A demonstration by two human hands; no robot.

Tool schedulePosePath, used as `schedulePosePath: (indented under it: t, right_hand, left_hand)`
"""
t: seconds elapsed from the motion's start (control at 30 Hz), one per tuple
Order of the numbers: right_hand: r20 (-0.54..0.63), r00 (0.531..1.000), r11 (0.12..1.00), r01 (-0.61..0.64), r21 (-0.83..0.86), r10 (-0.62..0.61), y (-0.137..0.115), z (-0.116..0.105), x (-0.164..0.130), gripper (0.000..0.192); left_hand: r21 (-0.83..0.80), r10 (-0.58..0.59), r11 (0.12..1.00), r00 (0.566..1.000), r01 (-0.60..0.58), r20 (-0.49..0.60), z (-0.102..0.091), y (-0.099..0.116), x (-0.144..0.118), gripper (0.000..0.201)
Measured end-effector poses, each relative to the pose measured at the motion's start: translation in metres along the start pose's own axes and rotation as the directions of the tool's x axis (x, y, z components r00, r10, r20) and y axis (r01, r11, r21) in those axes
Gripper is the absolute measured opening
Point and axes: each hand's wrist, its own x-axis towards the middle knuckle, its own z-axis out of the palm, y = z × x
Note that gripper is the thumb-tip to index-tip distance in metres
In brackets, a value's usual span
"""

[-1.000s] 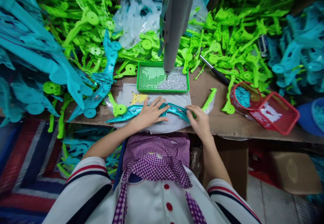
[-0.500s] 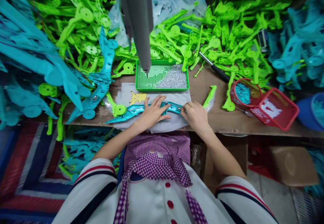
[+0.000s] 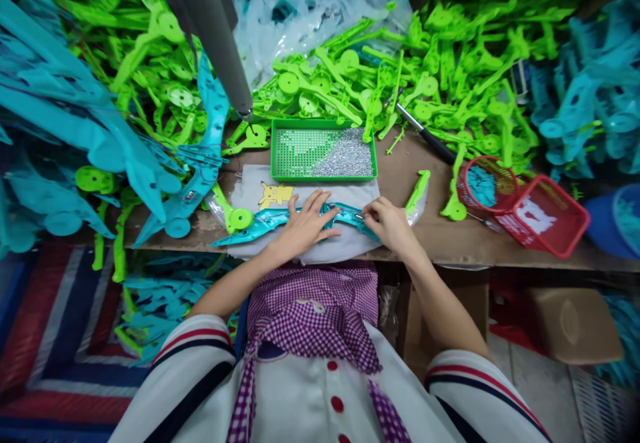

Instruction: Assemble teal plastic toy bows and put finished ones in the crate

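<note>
A long teal plastic part point(image 3: 260, 221) lies across a white cloth point(image 3: 345, 251) at the bench's front edge. My left hand point(image 3: 303, 227) rests flat on its middle, fingers spread, pressing it down. My right hand point(image 3: 389, 224) pinches the part's right end, where small metal pieces show. Just behind sits a green tray point(image 3: 323, 152) half filled with tiny silver screws. A grey hanging tool point(image 3: 213, 36) dangles above the bench at upper left, its tip near the tray's left corner.
Heaps of green plastic parts point(image 3: 430, 76) fill the back, teal parts point(image 3: 75, 109) the left and right point(image 3: 590, 96). Two red baskets point(image 3: 545, 219) sit at right, a screwdriver point(image 3: 425, 137) behind the tray. A yellow cartoon sticker point(image 3: 274, 194) marks the cloth.
The grey hanging tool has swung left, away from above the screw tray. My right hand slid left along the teal part's end. My left hand has stayed on the part.
</note>
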Motion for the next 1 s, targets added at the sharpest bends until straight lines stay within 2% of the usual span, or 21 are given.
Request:
schedulePosePath:
  t: [0.1,0.27,0.33,0.53,0.67,0.8,0.9,1.0]
  right_hand:
    - [-0.003,1.0,1.0,0.018,-0.021,-0.018,0.0,0.003,0.004,0.017]
    - [-0.006,0.991,0.977,0.129,-0.167,-0.132,-0.005,0.009,0.007,0.021]
    - [-0.038,0.988,0.966,0.136,-0.22,-0.147,-0.006,0.011,0.001,0.024]
    - [-0.26,0.964,0.966,-0.017,-0.257,-0.052,-0.015,0.016,-0.022,0.026]
    - [-0.266,0.964,0.946,-0.061,-0.318,-0.027,-0.019,0.017,-0.017,0.023]
    - [-0.172,0.985,0.975,-0.062,-0.212,0.025,-0.009,0.012,-0.007,0.026]
    - [-0.09,0.991,0.989,-0.11,-0.097,0.102,-0.002,0.01,-0.008,0.018]
    - [-0.145,0.98,0.987,-0.147,-0.061,0.137,-0.001,0.013,-0.012,0.021]
  left_hand:
    - [0.009,-0.003,1.0,1.0,0.003,0.012,-0.001,0.001,0.0,0.047]
    - [0.016,-0.006,1.0,1.0,0.006,0.002,0.0,0.002,0.001,0.047]
    - [0.015,-0.003,1.0,1.0,0.003,-0.001,0.0,0.002,0.001,0.047]
    - [0.013,-0.002,1.0,1.0,0.003,-0.009,0.001,0.003,0.0,0.046]
    - [0.009,-0.006,1.0,1.0,0.006,-0.006,0.001,0.003,0.0,0.046]
    - [-0.002,-0.015,1.0,1.0,0.015,0.006,0.0,0.003,0.002,0.045]
    - [-0.002,-0.013,1.0,1.0,0.013,-0.011,0.001,0.002,0.002,0.045]
    - [0.009,-0.003,1.0,1.0,0.003,-0.008,0.001,0.001,0.002,0.046]
